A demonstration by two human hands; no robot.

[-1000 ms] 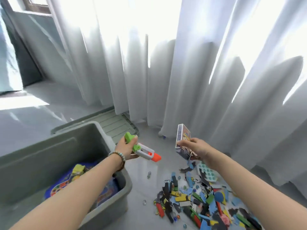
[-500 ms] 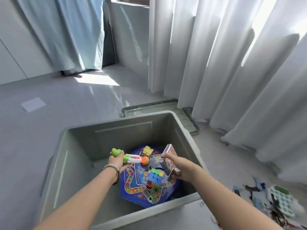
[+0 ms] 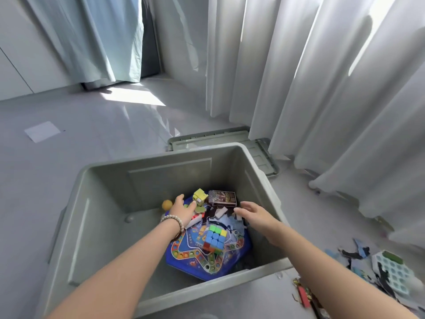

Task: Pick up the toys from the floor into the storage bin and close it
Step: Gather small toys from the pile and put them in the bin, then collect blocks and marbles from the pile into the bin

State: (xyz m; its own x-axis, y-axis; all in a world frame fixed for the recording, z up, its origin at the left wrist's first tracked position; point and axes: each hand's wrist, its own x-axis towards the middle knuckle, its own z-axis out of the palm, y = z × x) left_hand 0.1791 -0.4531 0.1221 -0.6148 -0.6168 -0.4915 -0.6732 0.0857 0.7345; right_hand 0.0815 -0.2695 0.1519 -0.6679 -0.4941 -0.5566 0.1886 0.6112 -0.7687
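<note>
The grey-green storage bin [image 3: 110, 178] stands open in front of me. Inside lie a blue game board [image 3: 232, 256], a colour cube [image 3: 215, 238], a yellow block toy [image 3: 199, 196], an orange ball [image 3: 167, 204] and a dark card box [image 3: 222, 198]. My left hand [image 3: 182, 209] is down in the bin with relaxed fingers, and the toy gun [image 3: 195, 219] lies just under it. Just below the card box, my right hand [image 3: 253, 214] hovers with straight fingers and holds nothing.
The bin's lid [image 3: 259, 153] lies on the floor behind it, partly under the white curtains [image 3: 322, 88]. A pile of loose puzzle pieces and a pale tray [image 3: 391, 272] lies on the floor at the right. A paper sheet [image 3: 42, 131] lies far left.
Both hands went deeper into the bin. The left hand let go of the toy gun and the right hand let go of the card box, which now lies flat at the back.
</note>
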